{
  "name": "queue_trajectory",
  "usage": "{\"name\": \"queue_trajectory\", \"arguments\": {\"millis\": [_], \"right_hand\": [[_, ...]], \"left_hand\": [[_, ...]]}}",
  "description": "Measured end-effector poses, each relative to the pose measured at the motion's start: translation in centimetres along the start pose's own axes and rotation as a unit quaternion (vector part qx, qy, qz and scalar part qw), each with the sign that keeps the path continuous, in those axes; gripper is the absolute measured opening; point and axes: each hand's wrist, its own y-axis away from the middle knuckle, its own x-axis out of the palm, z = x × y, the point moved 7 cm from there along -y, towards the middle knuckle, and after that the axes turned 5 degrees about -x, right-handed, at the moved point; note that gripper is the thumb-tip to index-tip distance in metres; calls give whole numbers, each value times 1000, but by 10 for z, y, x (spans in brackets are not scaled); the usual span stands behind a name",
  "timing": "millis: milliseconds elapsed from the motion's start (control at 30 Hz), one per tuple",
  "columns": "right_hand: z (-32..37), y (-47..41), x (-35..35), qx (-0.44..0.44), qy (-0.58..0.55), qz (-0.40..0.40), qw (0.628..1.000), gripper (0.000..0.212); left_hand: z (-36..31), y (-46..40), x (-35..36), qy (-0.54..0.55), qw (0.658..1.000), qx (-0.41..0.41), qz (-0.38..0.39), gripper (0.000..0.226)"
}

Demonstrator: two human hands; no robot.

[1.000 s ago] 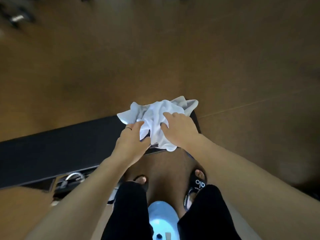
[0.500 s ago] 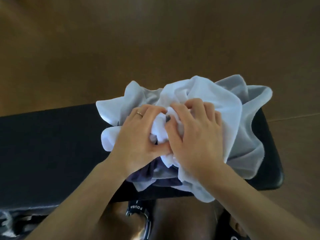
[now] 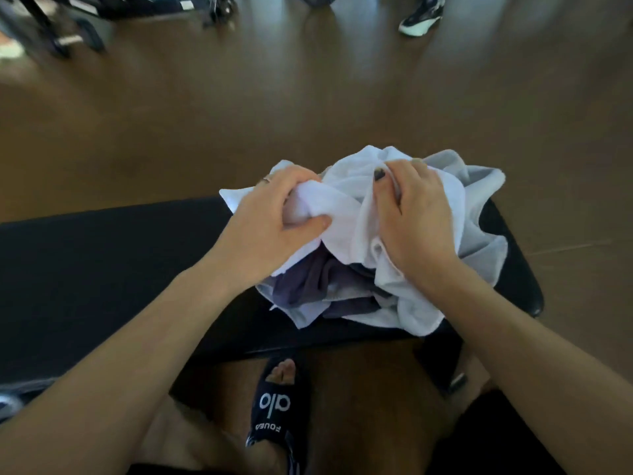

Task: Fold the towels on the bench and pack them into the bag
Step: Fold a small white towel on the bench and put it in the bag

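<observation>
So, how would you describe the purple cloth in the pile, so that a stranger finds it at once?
Start at the black bench and go to the heap of towels at its right end. On the near side, between the two wrists, the purple cloth shows from under the heap; it is the only dark piece among white and grey ones.

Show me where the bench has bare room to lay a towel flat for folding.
The bench is bare left of the towel pile, from the left hand to the frame's left edge. The right end is crowded: the pile covers it, both hands gripping the white towel, right hand.
</observation>
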Motion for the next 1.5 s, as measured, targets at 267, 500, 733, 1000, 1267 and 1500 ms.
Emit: {"name": "queue_trajectory", "arguments": {"millis": [267,500,733,1000,1267,1500], "right_hand": [[74,2,-42,-104,66,-56,991,30],[126,41,11,-121,189,128,966,80],[158,37,7,-181,215,82,956,44],[189,8,-25,-136,253,45,957,40],[253,-22,40,-194,222,95,951,33],[326,-71,75,-233,141,47,961,34]], "left_hand": [[-6,37,-68,109,979,13,-174,24],[-2,63,-95,208,954,-6,-218,37],[8,94,-138,199,949,-9,-245,43],[14,123,-192,-249,957,41,-146,51],[94,138,-293,-319,910,-87,-251,18],[122,166,-374,-281,839,-195,-424,23]]}}
